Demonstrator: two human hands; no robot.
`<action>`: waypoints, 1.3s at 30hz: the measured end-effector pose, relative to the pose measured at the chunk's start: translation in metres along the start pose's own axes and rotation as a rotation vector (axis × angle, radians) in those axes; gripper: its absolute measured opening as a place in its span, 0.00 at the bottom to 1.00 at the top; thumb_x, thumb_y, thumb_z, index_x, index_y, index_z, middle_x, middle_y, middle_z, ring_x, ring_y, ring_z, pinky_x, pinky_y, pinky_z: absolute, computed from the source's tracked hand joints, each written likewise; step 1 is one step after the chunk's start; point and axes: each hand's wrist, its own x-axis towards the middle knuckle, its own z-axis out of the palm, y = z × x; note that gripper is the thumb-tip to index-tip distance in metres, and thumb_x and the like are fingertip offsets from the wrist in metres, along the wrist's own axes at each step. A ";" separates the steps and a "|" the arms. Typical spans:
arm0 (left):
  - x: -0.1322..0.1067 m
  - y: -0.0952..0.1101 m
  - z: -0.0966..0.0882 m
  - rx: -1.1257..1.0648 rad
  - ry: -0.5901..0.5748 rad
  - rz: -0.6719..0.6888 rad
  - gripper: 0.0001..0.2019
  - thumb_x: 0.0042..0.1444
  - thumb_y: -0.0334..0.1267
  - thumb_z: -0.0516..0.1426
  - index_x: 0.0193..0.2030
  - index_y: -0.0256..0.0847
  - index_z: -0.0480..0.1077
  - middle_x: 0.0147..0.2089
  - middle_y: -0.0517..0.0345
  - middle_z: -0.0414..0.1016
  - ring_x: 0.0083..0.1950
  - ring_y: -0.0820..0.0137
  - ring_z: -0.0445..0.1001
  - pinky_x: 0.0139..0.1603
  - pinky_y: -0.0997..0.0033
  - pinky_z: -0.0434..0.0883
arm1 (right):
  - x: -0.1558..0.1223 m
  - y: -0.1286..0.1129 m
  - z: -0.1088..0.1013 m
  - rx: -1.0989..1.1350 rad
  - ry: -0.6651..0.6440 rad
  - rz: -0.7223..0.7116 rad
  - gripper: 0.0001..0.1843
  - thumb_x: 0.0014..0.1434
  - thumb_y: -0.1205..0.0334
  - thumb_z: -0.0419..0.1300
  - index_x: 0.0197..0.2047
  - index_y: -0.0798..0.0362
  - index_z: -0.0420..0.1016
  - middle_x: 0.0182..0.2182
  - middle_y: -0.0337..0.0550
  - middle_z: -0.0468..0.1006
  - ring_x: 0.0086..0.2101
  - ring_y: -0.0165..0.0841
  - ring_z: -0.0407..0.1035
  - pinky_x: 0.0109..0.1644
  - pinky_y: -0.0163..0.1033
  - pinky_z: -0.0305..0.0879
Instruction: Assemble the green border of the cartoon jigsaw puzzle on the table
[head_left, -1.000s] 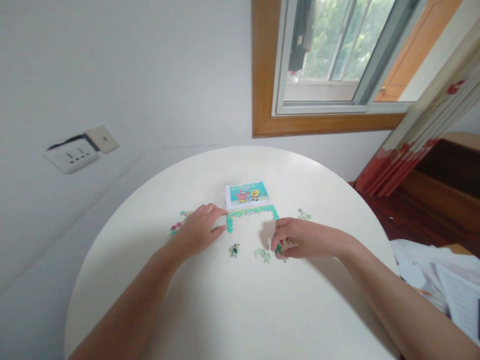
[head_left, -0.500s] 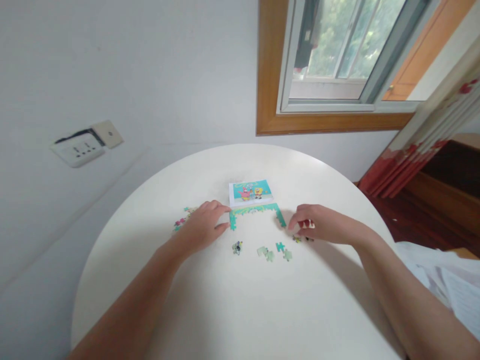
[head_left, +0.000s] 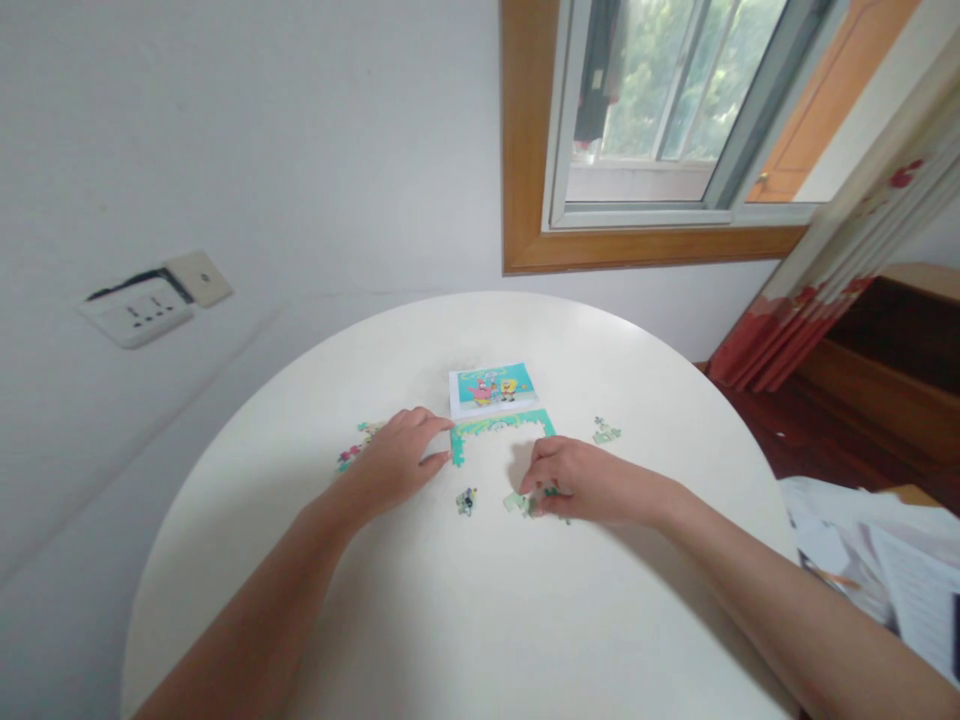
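Observation:
On the white round table, a partly joined jigsaw puzzle (head_left: 499, 421) forms a teal-green border along the top and down the sides. My left hand (head_left: 397, 455) rests at its left edge, thumb and index finger spread, the index tip touching the corner. My right hand (head_left: 574, 480) is low over loose puzzle pieces, fingers bent and apart from the thumb, hiding some of them and the puzzle's right side. Pale green pieces (head_left: 514, 502) show beside its fingertips. A small dark-patterned cluster of pieces (head_left: 466, 501) lies between the hands.
Behind the puzzle stands a picture card (head_left: 495, 389) with two cartoon figures. More pieces lie left, partly behind my left hand (head_left: 349, 457), and at the right a pale green group (head_left: 606, 432). Papers (head_left: 862, 540) are beyond the table's right edge; a wall with a window is behind.
My right hand has moved left and toward me, from the puzzle's lower right corner to the loose pale green pieces. My left hand stays at the puzzle's left edge. The view has shifted slightly.

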 end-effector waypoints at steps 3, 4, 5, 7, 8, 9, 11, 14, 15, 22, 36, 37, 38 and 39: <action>0.000 0.000 0.000 -0.004 -0.002 0.001 0.16 0.57 0.38 0.52 0.52 0.39 0.69 0.48 0.48 0.70 0.50 0.59 0.67 0.55 0.57 0.64 | 0.000 0.001 0.001 -0.009 -0.002 -0.025 0.11 0.56 0.69 0.60 0.43 0.54 0.78 0.36 0.45 0.73 0.37 0.32 0.69 0.44 0.36 0.64; 0.000 0.000 0.000 -0.002 -0.004 0.003 0.16 0.58 0.38 0.52 0.52 0.39 0.69 0.48 0.49 0.70 0.50 0.59 0.67 0.55 0.58 0.64 | 0.000 0.001 0.001 -0.013 0.000 -0.030 0.12 0.56 0.71 0.60 0.44 0.54 0.77 0.36 0.45 0.73 0.37 0.32 0.69 0.44 0.36 0.64; 0.000 -0.001 0.000 0.002 -0.004 0.005 0.16 0.58 0.38 0.52 0.52 0.39 0.69 0.48 0.49 0.70 0.50 0.59 0.67 0.55 0.58 0.64 | 0.000 0.001 0.001 -0.017 0.002 -0.032 0.13 0.55 0.72 0.59 0.44 0.54 0.77 0.36 0.45 0.73 0.37 0.32 0.69 0.45 0.36 0.64; -0.001 -0.002 0.001 0.010 -0.002 0.009 0.16 0.58 0.39 0.52 0.52 0.39 0.68 0.48 0.49 0.70 0.51 0.59 0.66 0.55 0.58 0.64 | -0.001 -0.001 0.001 -0.014 0.002 -0.034 0.13 0.56 0.72 0.58 0.44 0.53 0.77 0.37 0.45 0.73 0.37 0.31 0.69 0.45 0.36 0.64; -0.001 -0.002 0.001 0.013 -0.002 0.010 0.16 0.58 0.39 0.52 0.52 0.39 0.68 0.48 0.48 0.70 0.51 0.59 0.66 0.55 0.58 0.63 | -0.001 -0.002 0.001 -0.010 0.005 -0.036 0.12 0.57 0.71 0.58 0.44 0.53 0.77 0.37 0.45 0.73 0.38 0.31 0.69 0.45 0.36 0.64; -0.001 -0.003 0.001 0.016 -0.004 0.011 0.16 0.58 0.39 0.52 0.52 0.38 0.68 0.48 0.48 0.70 0.51 0.59 0.66 0.55 0.58 0.63 | 0.000 -0.003 0.002 -0.007 0.011 -0.039 0.11 0.58 0.68 0.58 0.43 0.53 0.77 0.37 0.46 0.73 0.38 0.31 0.68 0.45 0.36 0.64; -0.001 -0.003 0.002 0.017 -0.004 0.014 0.16 0.58 0.38 0.52 0.52 0.38 0.68 0.49 0.48 0.70 0.51 0.59 0.66 0.55 0.58 0.63 | 0.002 -0.007 0.004 -0.019 0.036 -0.039 0.10 0.58 0.62 0.60 0.43 0.54 0.77 0.36 0.46 0.73 0.37 0.32 0.68 0.45 0.36 0.63; -0.001 -0.002 0.001 0.013 0.006 0.018 0.16 0.58 0.38 0.53 0.52 0.38 0.68 0.49 0.48 0.70 0.51 0.59 0.66 0.55 0.57 0.64 | 0.008 -0.011 0.011 -0.077 0.073 -0.032 0.11 0.57 0.61 0.61 0.43 0.54 0.77 0.36 0.46 0.73 0.38 0.33 0.68 0.45 0.37 0.63; 0.000 -0.002 0.001 0.008 0.007 0.018 0.16 0.57 0.38 0.53 0.52 0.38 0.68 0.48 0.48 0.70 0.51 0.59 0.67 0.55 0.57 0.64 | 0.010 -0.011 0.013 -0.096 0.081 -0.033 0.11 0.57 0.64 0.61 0.43 0.53 0.77 0.37 0.46 0.73 0.38 0.33 0.67 0.45 0.38 0.62; 0.000 0.000 -0.001 -0.008 0.008 0.005 0.15 0.57 0.38 0.53 0.51 0.39 0.69 0.47 0.48 0.71 0.50 0.58 0.67 0.55 0.57 0.64 | 0.004 -0.008 0.008 -0.112 0.083 -0.013 0.15 0.56 0.58 0.63 0.46 0.51 0.75 0.39 0.46 0.73 0.42 0.36 0.66 0.48 0.41 0.60; 0.001 -0.007 0.004 0.002 0.014 0.018 0.16 0.58 0.38 0.52 0.51 0.39 0.69 0.47 0.49 0.70 0.50 0.59 0.67 0.54 0.58 0.64 | -0.038 0.036 -0.057 -0.188 0.480 0.424 0.12 0.60 0.66 0.53 0.42 0.52 0.76 0.38 0.45 0.77 0.36 0.32 0.69 0.43 0.37 0.63; 0.001 -0.007 0.004 -0.001 0.016 0.017 0.16 0.58 0.38 0.52 0.51 0.38 0.69 0.47 0.49 0.70 0.50 0.59 0.67 0.54 0.58 0.64 | -0.044 0.042 -0.063 -0.209 0.465 0.492 0.12 0.59 0.67 0.53 0.42 0.53 0.77 0.37 0.45 0.77 0.36 0.32 0.69 0.42 0.37 0.63; 0.001 -0.007 0.005 -0.005 0.017 0.015 0.16 0.58 0.39 0.52 0.52 0.38 0.69 0.47 0.49 0.70 0.50 0.59 0.67 0.54 0.58 0.64 | -0.049 0.049 -0.066 -0.212 0.413 0.546 0.12 0.58 0.67 0.53 0.41 0.53 0.77 0.36 0.45 0.77 0.35 0.32 0.70 0.41 0.36 0.63; 0.001 -0.008 0.005 -0.008 0.018 0.013 0.17 0.57 0.39 0.52 0.52 0.38 0.69 0.47 0.49 0.71 0.50 0.59 0.67 0.54 0.58 0.64 | -0.052 0.055 -0.067 -0.200 0.344 0.586 0.12 0.56 0.68 0.54 0.40 0.53 0.78 0.35 0.45 0.77 0.34 0.33 0.70 0.41 0.36 0.63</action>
